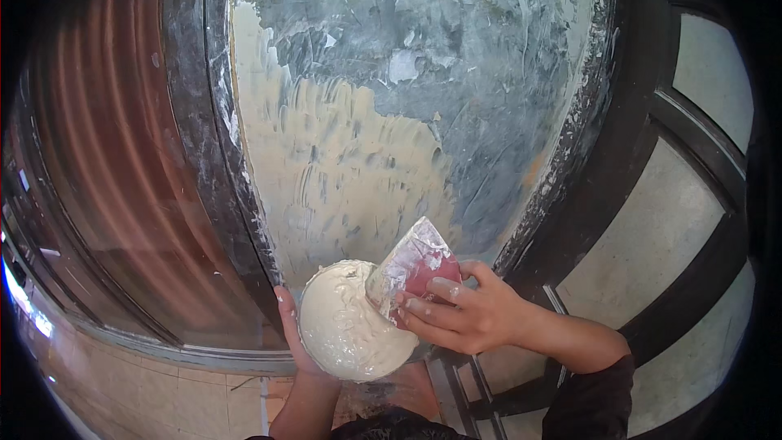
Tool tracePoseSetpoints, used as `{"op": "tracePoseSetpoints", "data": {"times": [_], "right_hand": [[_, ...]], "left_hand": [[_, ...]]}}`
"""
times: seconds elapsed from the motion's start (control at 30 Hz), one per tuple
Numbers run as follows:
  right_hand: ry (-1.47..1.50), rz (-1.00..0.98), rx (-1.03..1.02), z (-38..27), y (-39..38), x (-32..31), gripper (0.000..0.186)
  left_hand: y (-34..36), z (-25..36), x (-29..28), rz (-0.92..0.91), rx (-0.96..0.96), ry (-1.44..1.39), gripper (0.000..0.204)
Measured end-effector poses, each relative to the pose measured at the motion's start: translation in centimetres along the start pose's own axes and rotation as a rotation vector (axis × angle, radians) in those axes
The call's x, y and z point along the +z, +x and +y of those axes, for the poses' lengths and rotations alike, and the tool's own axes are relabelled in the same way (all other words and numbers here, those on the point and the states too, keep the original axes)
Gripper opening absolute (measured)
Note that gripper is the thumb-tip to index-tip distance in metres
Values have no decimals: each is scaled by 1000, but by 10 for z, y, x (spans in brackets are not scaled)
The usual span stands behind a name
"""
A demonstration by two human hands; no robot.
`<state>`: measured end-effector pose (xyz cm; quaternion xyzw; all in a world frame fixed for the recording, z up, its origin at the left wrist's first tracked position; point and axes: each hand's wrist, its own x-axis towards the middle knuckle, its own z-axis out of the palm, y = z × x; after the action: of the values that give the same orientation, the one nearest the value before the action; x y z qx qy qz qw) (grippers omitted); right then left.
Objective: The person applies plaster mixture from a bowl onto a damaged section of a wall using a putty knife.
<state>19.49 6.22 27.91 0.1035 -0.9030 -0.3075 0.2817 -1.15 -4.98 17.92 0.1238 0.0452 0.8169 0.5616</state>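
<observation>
My left hand (294, 331) cups a round bowl (302, 336) from its left side, the thumb up along the rim and the other fingers hidden beneath. Thick cream-coloured putty (346, 326) fills the bowl, smooth at the left and ridged toward the right. In my right hand (464, 310) is a flat red putty spreader (432, 271), its face smeared with white. The spreader tilts over the bowl's right side, its lower left edge at the putty. Whitish smears mark my right fingertips. Ahead stands a grey wall panel (489, 57), with a beige putty coat (350, 171) across its lower left.
Dark frame posts with white smears, one left (232, 138) and one right (570, 130), border the panel. A glass pane with a reddish-brown curtain (122, 130) is at the left. Dark framing with pale panels (652, 236) stands right. Tiled floor (163, 383) shows lower left.
</observation>
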Motion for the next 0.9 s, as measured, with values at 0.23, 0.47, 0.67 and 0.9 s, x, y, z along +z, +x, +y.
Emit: {"op": "tracePoseSetpoints", "data": {"times": [0.23, 0.47, 0.67, 0.9], "right_hand": [[14, 25, 31, 0, 4, 3, 33], [63, 102, 40, 1, 9, 5, 27], [77, 112, 144, 6, 4, 5, 31], [181, 96, 401, 38, -15, 11, 35]], "left_hand": [[1, 3, -4, 14, -18, 6, 93], [3, 8, -16, -49, -18, 2, 94], [4, 8, -25, 27, -49, 24, 101], [3, 11, -40, 52, -76, 65, 105]]}}
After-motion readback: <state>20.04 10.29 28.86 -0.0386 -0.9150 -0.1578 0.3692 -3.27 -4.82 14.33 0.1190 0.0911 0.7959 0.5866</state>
